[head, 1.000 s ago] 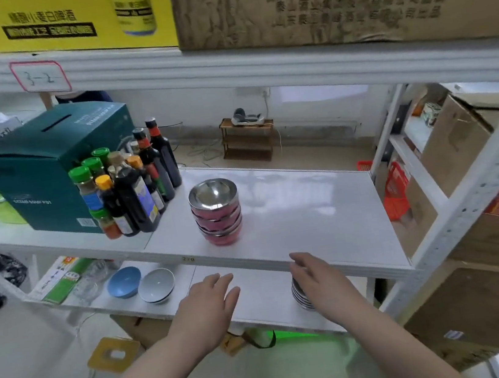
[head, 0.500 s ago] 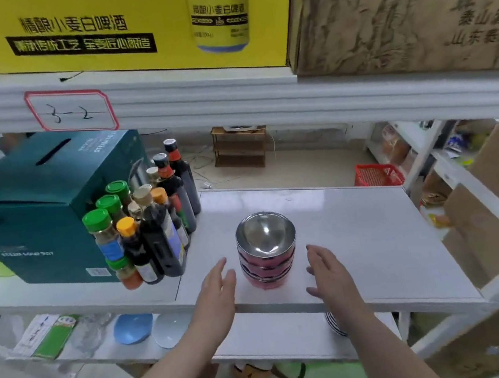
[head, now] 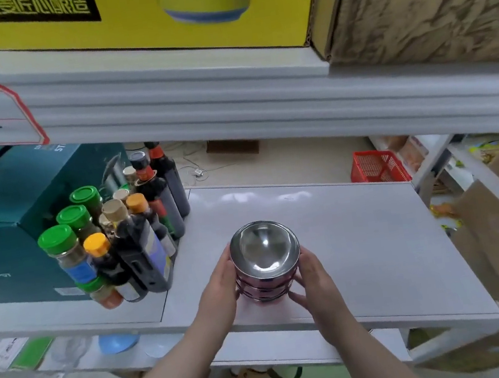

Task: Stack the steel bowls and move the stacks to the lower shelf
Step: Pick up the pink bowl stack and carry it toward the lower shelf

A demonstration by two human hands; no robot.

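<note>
Cupping the bowl stack [head: 265,266] between left hand [head: 220,284] and right hand [head: 313,277], both gripping its sides so it lifts without toppling

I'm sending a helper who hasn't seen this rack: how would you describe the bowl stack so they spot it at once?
Find the white middle shelf, with a teal box and a cluster of sauce bottles at its left. Near the front edge, right of the bottles, stands the stack of steel bowls, cupped between the left hand and right hand. It alone is round and mirror-shiny inside, with reddish sides.
</note>
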